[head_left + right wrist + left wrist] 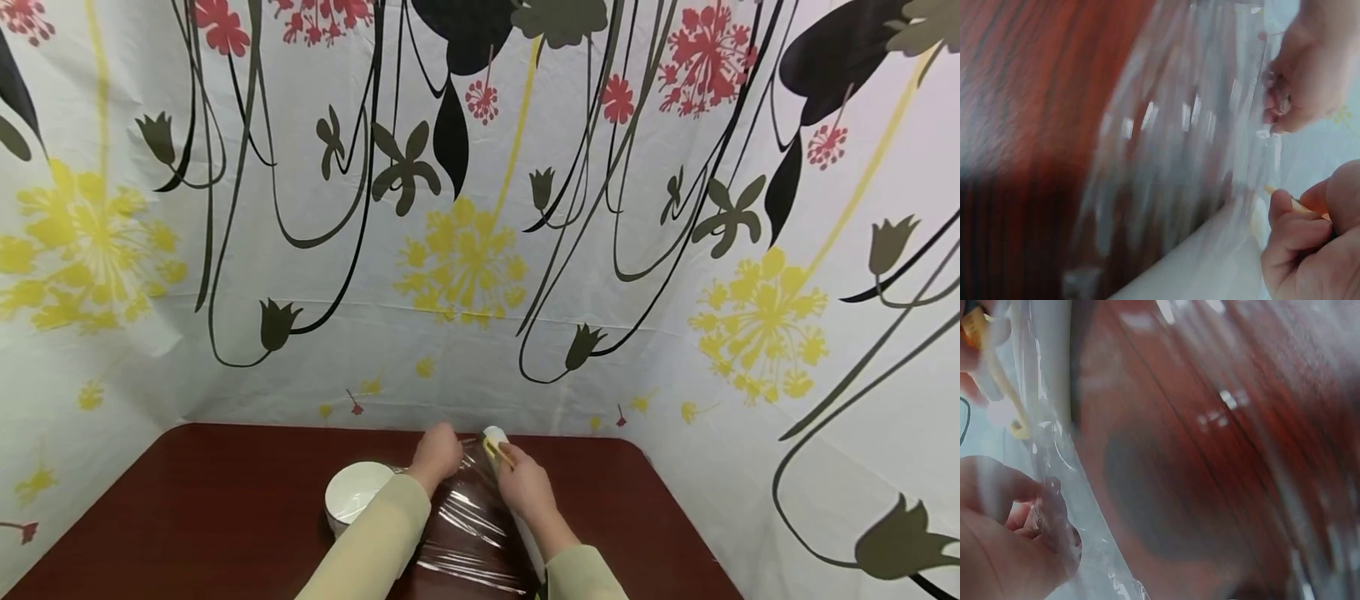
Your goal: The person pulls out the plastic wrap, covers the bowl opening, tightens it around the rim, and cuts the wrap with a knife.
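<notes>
Clear cling film [468, 512] stretches in shiny creases over the dark red table, running off a white roll [495, 434] on the right. At its far end my left hand [438, 454] pinches the film's edge, bunched between thumb and fingers in the left wrist view. My right hand [527, 485] grips a slim yellow tool [498, 452], which looks like a utility knife, beside the far end of the roll. In the right wrist view the tool's tip [1269, 189] lies close to the film; whether it touches cannot be told.
A white bowl [358, 490] stands left of the film, partly behind my left sleeve [378, 542]. The dark red table [225, 500] ends at a flower-patterned sheet [465, 367] at the back and sides.
</notes>
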`<state>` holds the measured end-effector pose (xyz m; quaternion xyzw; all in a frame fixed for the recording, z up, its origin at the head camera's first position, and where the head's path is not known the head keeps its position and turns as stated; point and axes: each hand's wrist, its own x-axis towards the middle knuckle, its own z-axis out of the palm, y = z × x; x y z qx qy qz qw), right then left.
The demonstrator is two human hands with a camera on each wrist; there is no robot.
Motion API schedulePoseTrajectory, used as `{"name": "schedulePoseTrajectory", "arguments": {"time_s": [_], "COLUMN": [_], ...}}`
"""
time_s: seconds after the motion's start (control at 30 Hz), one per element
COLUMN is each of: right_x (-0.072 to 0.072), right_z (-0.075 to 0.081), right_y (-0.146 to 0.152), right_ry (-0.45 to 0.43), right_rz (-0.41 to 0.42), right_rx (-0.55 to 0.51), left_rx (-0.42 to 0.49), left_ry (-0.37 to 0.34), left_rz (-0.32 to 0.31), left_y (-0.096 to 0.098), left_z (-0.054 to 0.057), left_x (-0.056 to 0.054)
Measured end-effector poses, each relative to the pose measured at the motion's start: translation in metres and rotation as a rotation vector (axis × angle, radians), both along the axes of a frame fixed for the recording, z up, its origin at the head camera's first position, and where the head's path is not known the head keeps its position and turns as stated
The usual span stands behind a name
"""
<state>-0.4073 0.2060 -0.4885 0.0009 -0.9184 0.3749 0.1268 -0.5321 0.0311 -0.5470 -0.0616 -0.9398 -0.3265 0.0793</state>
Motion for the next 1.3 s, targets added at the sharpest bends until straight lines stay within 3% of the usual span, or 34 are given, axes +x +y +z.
{"name": "schedulePoseTrajectory", "arguments": {"time_s": [0.03, 0.13, 0.2, 0.33, 0.4, 0.43, 0.57, 0.63, 0.9, 1.3], "right_x": [0.008, 0.015, 0.018, 0.019, 0.021, 0.022, 0.027, 0.027, 0.023, 0.034], "right_z": [0.009, 0.018, 0.022, 0.027, 0.031, 0.034, 0.049, 0.052, 0.043, 0.060], "right_y": [-0.006, -0.012, -0.016, -0.019, -0.020, -0.020, -0.025, -0.028, -0.032, -0.026], "right_ry": [-0.020, -0.009, -0.004, 0.013, 0.018, 0.016, -0.020, -0.042, -0.084, -0.121], "right_rz": [-0.018, -0.027, -0.015, 0.006, 0.005, 0.005, 0.006, 0.007, 0.016, 0.074], "right_rx": [0.044, 0.207, 0.294, 0.415, 0.460, 0.478, 0.511, 0.516, 0.564, 0.578], "left_rx": [0.027, 0.099, 0.128, 0.113, 0.141, 0.145, 0.139, 0.114, 0.111, 0.110], "left_ry": [-0.005, 0.002, 0.017, 0.056, 0.033, 0.042, 0.038, 0.047, 0.047, 0.001], "left_rz": [-0.006, -0.020, -0.027, -0.029, -0.029, -0.036, -0.047, -0.043, -0.048, -0.023], "left_y": [-0.001, -0.003, -0.004, -0.005, -0.004, -0.004, -0.003, -0.001, 0.001, -0.008], "left_z": [0.004, 0.012, 0.010, -0.008, 0.008, 0.009, 0.008, -0.007, -0.018, -0.014], "left_x": [0.003, 0.009, 0.009, -0.002, 0.015, 0.018, 0.018, 0.003, -0.008, -0.008]}}
